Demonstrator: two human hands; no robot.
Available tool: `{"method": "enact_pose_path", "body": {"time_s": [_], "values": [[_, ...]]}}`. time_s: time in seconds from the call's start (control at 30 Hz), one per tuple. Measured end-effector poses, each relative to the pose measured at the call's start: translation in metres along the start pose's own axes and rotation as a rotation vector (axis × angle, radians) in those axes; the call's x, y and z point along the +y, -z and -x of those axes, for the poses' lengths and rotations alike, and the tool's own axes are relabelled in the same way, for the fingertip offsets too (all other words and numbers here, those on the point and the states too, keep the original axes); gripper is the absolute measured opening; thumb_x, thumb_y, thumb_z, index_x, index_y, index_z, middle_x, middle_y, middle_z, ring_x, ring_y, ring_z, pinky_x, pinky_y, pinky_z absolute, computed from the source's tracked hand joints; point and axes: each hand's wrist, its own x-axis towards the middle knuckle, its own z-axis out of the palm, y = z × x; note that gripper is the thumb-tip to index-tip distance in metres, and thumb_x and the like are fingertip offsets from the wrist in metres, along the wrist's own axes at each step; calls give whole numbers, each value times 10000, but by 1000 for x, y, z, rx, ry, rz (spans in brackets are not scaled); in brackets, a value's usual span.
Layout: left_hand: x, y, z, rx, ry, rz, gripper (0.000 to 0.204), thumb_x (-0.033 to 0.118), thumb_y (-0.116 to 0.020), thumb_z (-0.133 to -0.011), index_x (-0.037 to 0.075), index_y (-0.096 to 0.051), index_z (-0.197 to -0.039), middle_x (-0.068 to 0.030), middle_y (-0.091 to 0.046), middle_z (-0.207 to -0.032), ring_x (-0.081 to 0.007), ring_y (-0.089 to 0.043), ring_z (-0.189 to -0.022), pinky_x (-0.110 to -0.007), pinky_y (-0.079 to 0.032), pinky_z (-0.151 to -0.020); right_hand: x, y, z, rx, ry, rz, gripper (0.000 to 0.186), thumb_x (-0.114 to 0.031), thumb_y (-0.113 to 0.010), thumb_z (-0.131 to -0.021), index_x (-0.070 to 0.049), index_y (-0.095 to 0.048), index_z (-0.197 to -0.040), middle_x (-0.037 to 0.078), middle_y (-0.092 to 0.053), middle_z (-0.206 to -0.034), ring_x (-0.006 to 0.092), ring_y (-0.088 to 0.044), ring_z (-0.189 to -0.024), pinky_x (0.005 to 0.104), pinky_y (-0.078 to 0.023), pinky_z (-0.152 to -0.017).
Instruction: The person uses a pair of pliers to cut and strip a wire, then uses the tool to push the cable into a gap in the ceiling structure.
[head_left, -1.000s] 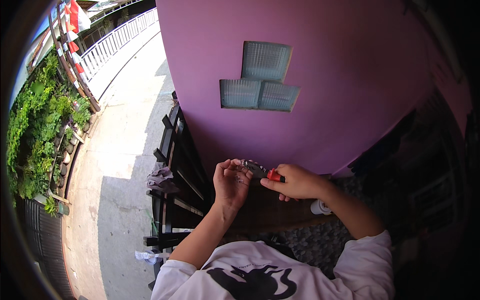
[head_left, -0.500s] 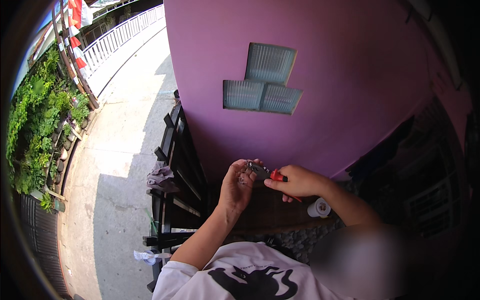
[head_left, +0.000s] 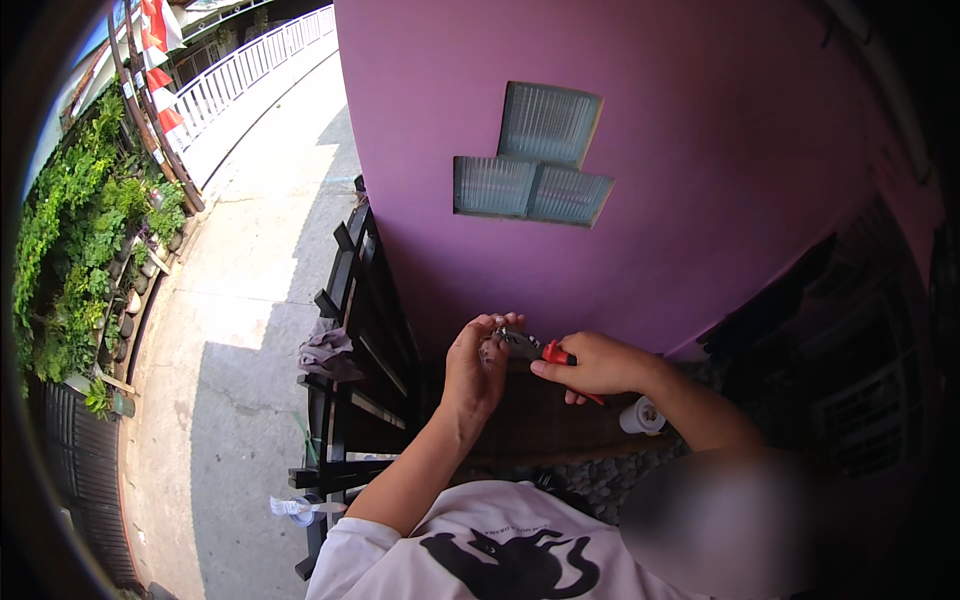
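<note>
In front of the purple wall, my right hand point(head_left: 600, 362) is wrapped round the red-and-black handles of a pair of pliers point(head_left: 522, 344). Their dark jaws point left, into the fingers of my left hand point(head_left: 474, 372). That hand is raised palm inward, its fingers curled and pinching a small shiny metal piece point(head_left: 500, 333) at the tip of the jaws. The piece is too small for me to tell its kind, and the fingers partly cover it. Both hands are close together, joined only through the pliers and the piece.
A black slatted fence point(head_left: 350, 400) stands left of my arms, with a greyish rag point(head_left: 328, 354) draped over it. Near its lower end a white brush point(head_left: 295, 507) lies across a small pot. A white tub point(head_left: 641, 416) sits below my right forearm. Glass blocks point(head_left: 548, 125) pierce the purple wall point(head_left: 690, 200).
The view has shifted slightly, so the wall and fence appear a little further right. My hands keep nearly the same pose, the pliers' jaws still at the fingers of my left hand.
</note>
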Motion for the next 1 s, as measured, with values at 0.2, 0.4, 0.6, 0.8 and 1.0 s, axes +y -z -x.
{"method": "enact_pose_path", "body": {"time_s": [0.2,0.4,0.6,0.8,1.0], "values": [[4,-7,3,29,67,-19,112,113,-546,-933,19,-590,-889,-90,-626,-928,-270,-625,-1051,-433,-437,-1104,1,0,-1,-24,3,-32,471,-460,-579,-995,8,-594,-945,69,-666,-719,140,-686,-632,285,-555,-548],[8,-11,6,3,114,86,123,120,-554,-903,13,-590,-857,-98,-637,-906,-276,-633,-1046,-428,-453,-1089,-5,2,1,-43,7,-47,465,-455,-585,-994,6,-597,-938,69,-668,-723,139,-685,-633,285,-557,-561],[8,-11,7,46,155,61,123,121,-578,-910,5,-607,-881,-117,-661,-955,-301,-627,-1097,-417,-456,-1079,-3,2,-2,-42,3,-65,458,-447,-593,-991,9,-604,-938,70,-667,-725,142,-688,-639,285,-558,-573],[6,-4,5,5,125,33,126,133,-603,-928,11,-625,-909,-117,-669,-976,-303,-623,-1113,-395,-456,-1063,1,2,-6,-36,-11,-64,463,-449,-595,-990,10,-605,-935,72,-668,-727,147,-686,-638,289,-558,-572],[4,2,3,-11,111,-15,130,148,-613,-944,20,-633,-930,-114,-677,-1007,-302,-613,-1141,-395,-450,-1064,-1,3,-7,-48,-27,-76,453,-445,-588,-995,1,-605,-918,70,-668,-716,146,-690,-644,292,-554,-567]]}}
